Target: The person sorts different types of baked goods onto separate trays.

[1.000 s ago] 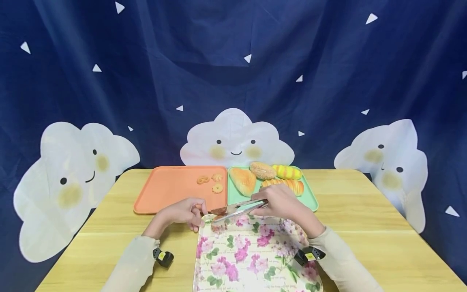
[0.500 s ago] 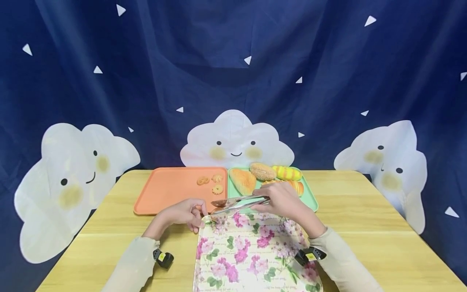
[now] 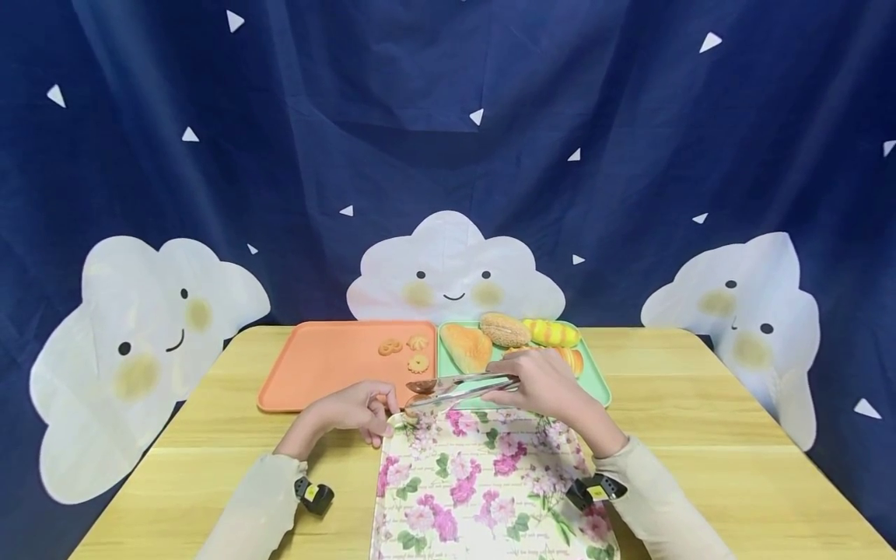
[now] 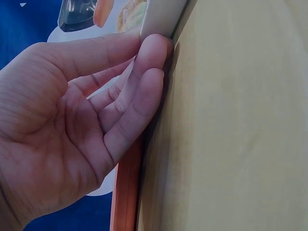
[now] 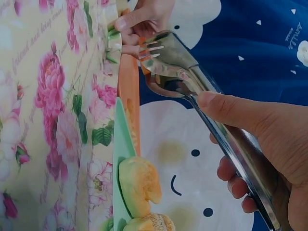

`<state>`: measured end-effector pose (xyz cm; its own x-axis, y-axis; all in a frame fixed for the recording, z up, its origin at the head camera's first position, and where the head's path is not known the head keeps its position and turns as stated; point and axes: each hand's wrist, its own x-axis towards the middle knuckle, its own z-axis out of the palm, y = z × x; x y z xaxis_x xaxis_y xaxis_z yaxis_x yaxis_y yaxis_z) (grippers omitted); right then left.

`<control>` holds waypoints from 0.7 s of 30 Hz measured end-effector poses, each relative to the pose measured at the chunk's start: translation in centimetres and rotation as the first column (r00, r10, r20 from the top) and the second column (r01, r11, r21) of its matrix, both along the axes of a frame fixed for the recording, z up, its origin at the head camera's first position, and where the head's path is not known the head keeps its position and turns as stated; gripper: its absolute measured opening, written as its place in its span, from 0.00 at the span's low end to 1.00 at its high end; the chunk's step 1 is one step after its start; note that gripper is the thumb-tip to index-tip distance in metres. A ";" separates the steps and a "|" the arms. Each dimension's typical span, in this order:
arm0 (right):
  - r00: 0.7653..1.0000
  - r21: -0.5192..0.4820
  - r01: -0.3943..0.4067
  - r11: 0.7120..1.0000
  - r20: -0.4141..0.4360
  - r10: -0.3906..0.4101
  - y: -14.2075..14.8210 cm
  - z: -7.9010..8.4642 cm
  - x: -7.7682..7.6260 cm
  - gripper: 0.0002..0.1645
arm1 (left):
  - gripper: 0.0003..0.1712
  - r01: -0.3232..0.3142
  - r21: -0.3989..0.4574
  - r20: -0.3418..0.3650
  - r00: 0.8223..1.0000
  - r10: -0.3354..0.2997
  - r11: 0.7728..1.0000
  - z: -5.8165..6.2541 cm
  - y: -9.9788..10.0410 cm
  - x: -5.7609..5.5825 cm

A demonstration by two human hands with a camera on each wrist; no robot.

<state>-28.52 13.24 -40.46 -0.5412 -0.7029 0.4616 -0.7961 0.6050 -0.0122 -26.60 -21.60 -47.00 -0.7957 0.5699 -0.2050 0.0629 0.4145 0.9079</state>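
My right hand (image 3: 542, 385) grips metal tongs (image 5: 226, 134), thumb along one arm and fingers round the other. One tong end is fork-shaped, the other like a spoon. The ends stand apart over the far left corner of the floral tray (image 3: 483, 467). A small orange-brown piece (image 5: 143, 57) shows at the tong tips; I cannot tell whether they hold it. My left hand (image 3: 357, 408) pinches that tray corner between thumb and fingers, and the pale tray edge (image 4: 161, 19) shows in the left wrist view.
Behind lies an orange tray (image 3: 329, 365) with three cookies (image 3: 418, 363) at its right. Beside it a green tray (image 3: 595, 381) bears a triangular bun (image 3: 467, 348), a seeded bun (image 3: 504, 330), a yellow striped loaf (image 3: 553, 333) and a striped bread (image 3: 575, 360) partly behind my right hand.
The tong tips have risen away from the floral tray's corner toward the orange tray, mostly in the first half second. My left hand has stayed at the tray corner.
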 end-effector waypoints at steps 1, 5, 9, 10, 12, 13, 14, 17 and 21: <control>1.000 0.003 0.004 1.000 -0.010 -0.004 0.0 0.0 0.0 0.19 | 0.15 0.001 0.002 0.002 1.000 -0.001 1.000 0.0 0.0 0.0; 0.998 0.005 0.024 1.000 -0.058 -0.023 0.0 0.0 0.0 0.19 | 0.15 0.003 0.001 -0.003 1.000 -0.003 1.000 -0.1 0.0 0.1; 0.994 -0.011 0.045 0.999 -0.095 -0.046 -0.1 -0.1 0.0 0.20 | 0.15 0.003 -0.005 -0.014 1.000 -0.003 1.000 -0.1 0.0 0.0; 0.994 -0.017 0.048 0.999 -0.101 -0.050 -0.1 -0.1 0.0 0.20 | 0.15 0.002 -0.006 -0.013 1.000 -0.003 1.000 -0.1 0.0 0.0; 0.991 -0.027 0.054 0.998 -0.117 -0.057 -0.3 -0.1 0.1 0.20 | 0.14 0.001 0.000 -0.006 1.000 -0.001 1.000 -0.2 0.0 -0.1; 0.990 -0.033 0.059 0.998 -0.128 -0.062 -0.4 0.0 0.1 0.20 | 0.14 0.001 0.003 0.002 1.000 -0.001 1.000 -0.2 0.0 -0.1; 0.988 -0.041 0.062 0.997 -0.136 -0.067 -0.5 0.0 0.2 0.20 | 0.14 0.000 0.008 0.007 1.000 0.000 1.000 -0.2 0.0 -0.1; 0.985 -0.072 0.068 0.995 -0.155 -0.078 -1.0 0.2 0.3 0.20 | 0.14 0.003 0.023 0.022 1.000 -0.004 1.000 -0.2 0.0 -0.1; 0.977 -0.116 0.091 0.989 -0.180 -0.111 -1.9 0.3 0.3 0.20 | 0.14 0.012 0.006 0.003 1.000 -0.012 1.000 -0.1 0.0 -0.1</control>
